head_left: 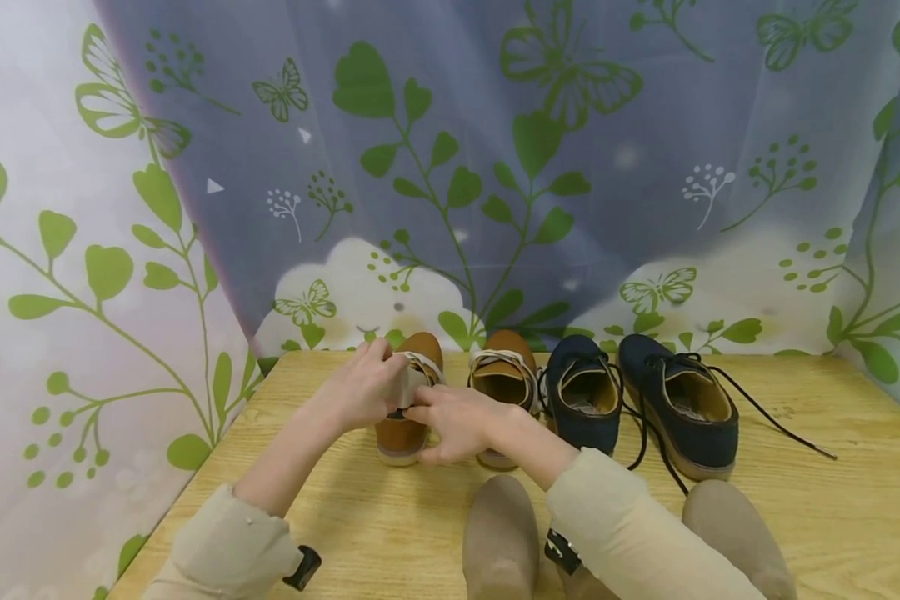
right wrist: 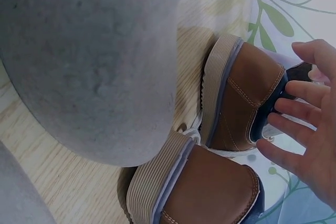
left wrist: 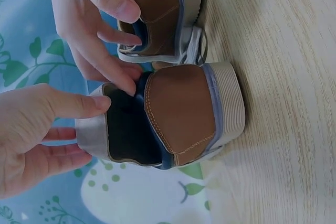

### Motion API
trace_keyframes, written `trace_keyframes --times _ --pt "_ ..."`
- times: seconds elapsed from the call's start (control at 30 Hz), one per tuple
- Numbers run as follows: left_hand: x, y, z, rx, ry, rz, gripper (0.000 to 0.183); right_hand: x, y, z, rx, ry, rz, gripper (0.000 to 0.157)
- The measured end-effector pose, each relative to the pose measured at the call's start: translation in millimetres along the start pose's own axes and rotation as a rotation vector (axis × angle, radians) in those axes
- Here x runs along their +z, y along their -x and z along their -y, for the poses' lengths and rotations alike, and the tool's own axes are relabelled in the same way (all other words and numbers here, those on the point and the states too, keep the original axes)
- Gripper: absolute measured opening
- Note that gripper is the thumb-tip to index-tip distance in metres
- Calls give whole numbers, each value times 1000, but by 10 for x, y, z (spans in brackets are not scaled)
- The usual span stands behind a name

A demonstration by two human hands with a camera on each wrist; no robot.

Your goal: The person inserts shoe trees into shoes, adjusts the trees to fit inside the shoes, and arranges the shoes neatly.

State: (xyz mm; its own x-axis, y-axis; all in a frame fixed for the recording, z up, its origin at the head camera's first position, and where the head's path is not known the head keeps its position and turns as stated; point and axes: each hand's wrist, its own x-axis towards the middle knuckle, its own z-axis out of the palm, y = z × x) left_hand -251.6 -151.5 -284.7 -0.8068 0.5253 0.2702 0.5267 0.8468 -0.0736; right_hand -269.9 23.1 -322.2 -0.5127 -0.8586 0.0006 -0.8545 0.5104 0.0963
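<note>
Brown leather shoe with white laces point(head_left: 401, 437) stands leftmost on the light wood-grained table point(head_left: 386, 533), toe to the far side, just left of its matching brown leather shoe point(head_left: 502, 343). The left hand point(head_left: 367, 385) pinches its pale tongue point(left wrist: 90, 136) between thumb and fingers; the right hand point(head_left: 461, 421) has relaxed, slightly spread fingers, tips at the dark padded collar point(right wrist: 261, 115). I think it is best to lift the tongue evenly while the right hand steadies the collar lightly, so the shoe does not tilt.

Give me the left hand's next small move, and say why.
Probably lift the pale flap of the leftmost brown shoe slightly: the left hand pinches its edge, and the right hand, at the shoe's rim, seems placed to steady it.
</note>
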Motion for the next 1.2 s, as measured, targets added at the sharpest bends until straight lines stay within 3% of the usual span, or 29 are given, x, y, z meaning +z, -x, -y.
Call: trace_keyframes --times 0.43,0.8,1.2 --pt "23 -19 5 -19 -3 10 39 -15 -6 27 10 -11 18 61" --pt "56 -41 33 37 -38 -15 37 -15 -7 26 16 -9 31 63" --pt "75 -107 12 11 -92 46 44 -36 2 19 29 -30 43 64"
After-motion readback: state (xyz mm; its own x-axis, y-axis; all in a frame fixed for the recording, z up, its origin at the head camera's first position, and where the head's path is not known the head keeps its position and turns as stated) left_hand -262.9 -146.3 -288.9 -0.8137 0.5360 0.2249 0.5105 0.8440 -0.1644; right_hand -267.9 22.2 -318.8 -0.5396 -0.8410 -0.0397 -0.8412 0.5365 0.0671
